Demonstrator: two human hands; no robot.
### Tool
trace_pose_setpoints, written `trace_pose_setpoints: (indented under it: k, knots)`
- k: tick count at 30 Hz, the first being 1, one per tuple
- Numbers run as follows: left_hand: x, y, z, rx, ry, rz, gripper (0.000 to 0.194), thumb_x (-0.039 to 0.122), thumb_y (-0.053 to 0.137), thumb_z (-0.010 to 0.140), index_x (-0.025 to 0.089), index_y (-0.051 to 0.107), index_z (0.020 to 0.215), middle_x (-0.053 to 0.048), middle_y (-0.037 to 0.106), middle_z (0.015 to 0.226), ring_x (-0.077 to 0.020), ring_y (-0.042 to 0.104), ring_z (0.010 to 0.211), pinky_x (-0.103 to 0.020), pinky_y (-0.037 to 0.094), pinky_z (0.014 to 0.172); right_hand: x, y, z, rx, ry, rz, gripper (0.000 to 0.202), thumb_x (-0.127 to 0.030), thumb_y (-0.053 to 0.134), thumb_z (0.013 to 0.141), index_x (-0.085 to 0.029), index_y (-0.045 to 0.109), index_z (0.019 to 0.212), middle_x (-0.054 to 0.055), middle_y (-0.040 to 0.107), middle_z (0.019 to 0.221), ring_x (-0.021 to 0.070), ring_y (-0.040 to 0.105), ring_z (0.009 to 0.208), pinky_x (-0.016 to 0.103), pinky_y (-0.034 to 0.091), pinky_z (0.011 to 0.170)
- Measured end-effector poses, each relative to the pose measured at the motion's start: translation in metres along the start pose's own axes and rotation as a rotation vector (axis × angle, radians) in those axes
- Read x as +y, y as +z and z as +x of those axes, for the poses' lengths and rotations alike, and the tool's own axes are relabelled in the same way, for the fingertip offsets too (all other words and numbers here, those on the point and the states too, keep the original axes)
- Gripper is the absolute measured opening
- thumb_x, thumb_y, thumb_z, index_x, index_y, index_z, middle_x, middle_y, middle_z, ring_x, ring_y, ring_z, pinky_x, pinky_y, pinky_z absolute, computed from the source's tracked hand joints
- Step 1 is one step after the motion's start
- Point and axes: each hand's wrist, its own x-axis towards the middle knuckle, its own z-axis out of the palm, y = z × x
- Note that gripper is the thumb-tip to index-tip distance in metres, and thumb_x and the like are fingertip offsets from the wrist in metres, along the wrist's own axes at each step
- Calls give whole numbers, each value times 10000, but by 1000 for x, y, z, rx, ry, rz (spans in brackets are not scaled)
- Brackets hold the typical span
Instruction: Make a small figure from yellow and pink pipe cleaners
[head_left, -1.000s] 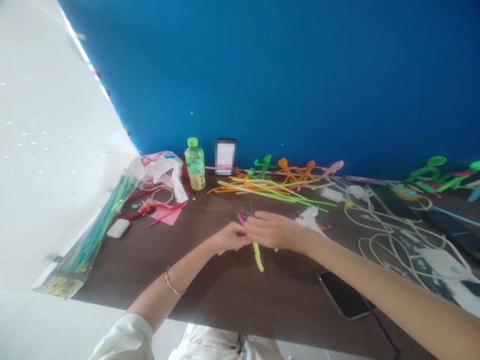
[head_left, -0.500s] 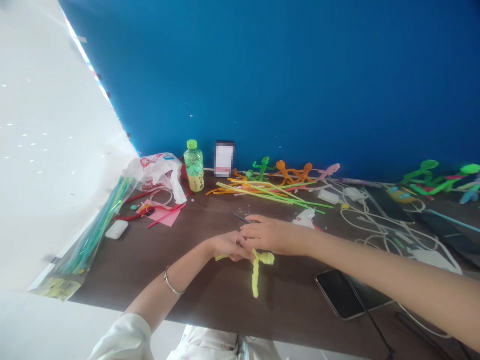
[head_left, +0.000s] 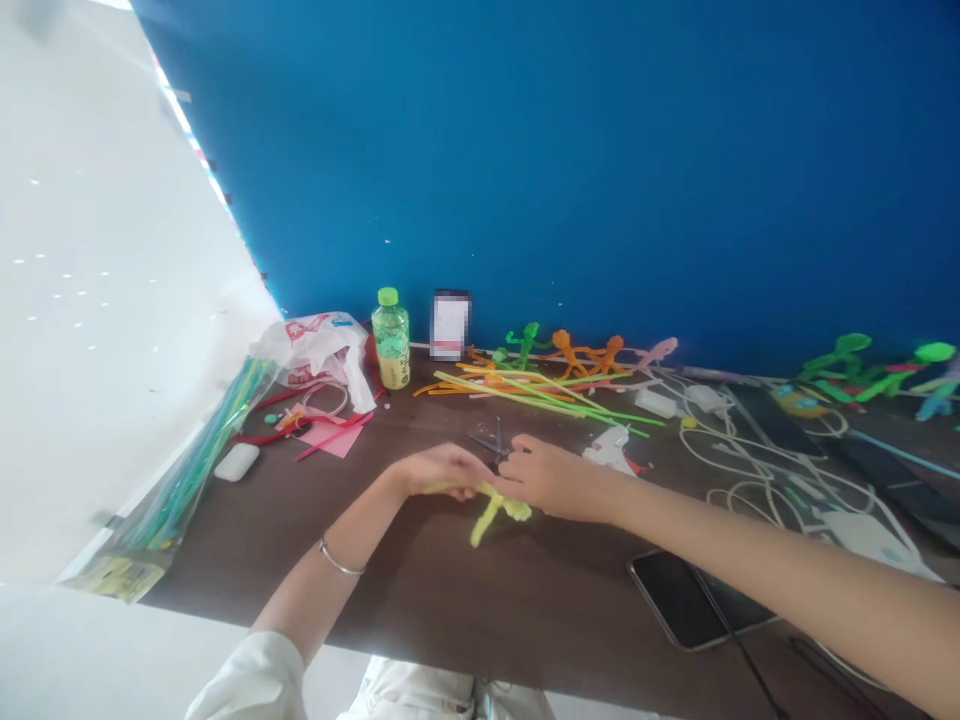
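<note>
A pale yellow pipe-cleaner figure (head_left: 489, 517) is held between my two hands above the dark table, with one limb angled down and to the left. My left hand (head_left: 442, 470) is closed on its left side, where a strand pokes out under the fingers. From the right, my right hand (head_left: 541, 478) pinches the figure near its middle; the fingers hide the part they grip. Just behind my hands lie scissors (head_left: 498, 440) with their blades spread. A white glue gun (head_left: 611, 450) rests beyond my right wrist.
Loose pipe cleaners (head_left: 540, 388) lie behind my hands, with finished figures (head_left: 568, 352) along the blue wall. A green-capped bottle (head_left: 391, 340), a propped phone (head_left: 450, 325) and a plastic bag (head_left: 322, 345) stand at the back. White cables (head_left: 739, 450) and a dark phone (head_left: 679, 600) are right.
The yellow figure has turned, its hanging limb swinging from straight down to down-left. My right hand's fingers have curled in, and more of the scissors shows behind them.
</note>
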Motion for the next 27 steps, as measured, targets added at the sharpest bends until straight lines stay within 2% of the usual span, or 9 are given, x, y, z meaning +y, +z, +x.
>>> trace_pose_setpoints:
  k: [2,4,6,9,12,17,19,23,27]
  knots:
    - [4,-17,-1,142,172,-231,395,391,644,657,112,642,938,-124,652,872,-178,606,763,-291,447,695,6,10,-3,62,131,-79,264,-12,340,787,-154,543,878,31,546,679,139,429,574,293,256,656]
    - [5,-28,0,418,435,-392,404,464,548,715,137,645,931,-135,636,1007,-198,593,909,-302,436,800,10,20,-6,139,318,-122,274,3,330,777,-141,548,863,37,541,665,142,420,565,294,250,652]
    - [3,-30,3,502,518,-321,382,409,569,714,135,637,971,-141,613,1086,-219,566,994,-320,410,867,10,30,-5,238,490,-126,288,13,328,765,-132,550,877,44,548,682,153,446,604,300,258,688]
    - [-2,-21,7,506,500,87,386,381,627,679,109,653,953,-133,653,996,-234,574,959,-334,410,859,5,40,0,302,555,-104,297,18,332,771,-143,554,883,44,559,708,163,475,664,304,266,723]
    - [-7,-9,9,421,403,331,370,385,652,656,100,671,892,-104,683,857,-191,606,795,-318,436,799,-2,44,5,246,438,-111,274,-2,347,804,-163,559,867,27,561,696,160,465,656,309,272,730]
    - [-10,-3,9,232,291,178,401,356,705,603,76,646,884,-82,671,721,-152,611,654,-302,466,711,-5,41,7,265,357,-156,228,-65,368,850,-167,564,903,24,585,730,148,456,653,315,284,761]
    - [-10,-2,10,248,284,129,386,354,718,586,70,647,838,-79,662,696,-142,606,633,-293,468,695,-4,41,6,291,349,-170,248,-52,355,850,-162,568,915,23,589,718,146,459,646,322,291,777]
    - [-13,-1,13,365,324,139,351,350,724,570,67,650,764,-66,646,664,-120,580,600,-265,461,665,-4,41,8,301,378,-144,320,-6,318,833,-153,569,967,21,596,690,143,476,644,365,269,877]
    - [-15,-3,14,387,326,245,304,338,703,595,79,655,745,-55,644,658,-108,561,593,-232,437,627,-5,34,12,242,462,64,302,-19,339,816,-173,593,868,41,613,743,154,521,735,407,253,907]
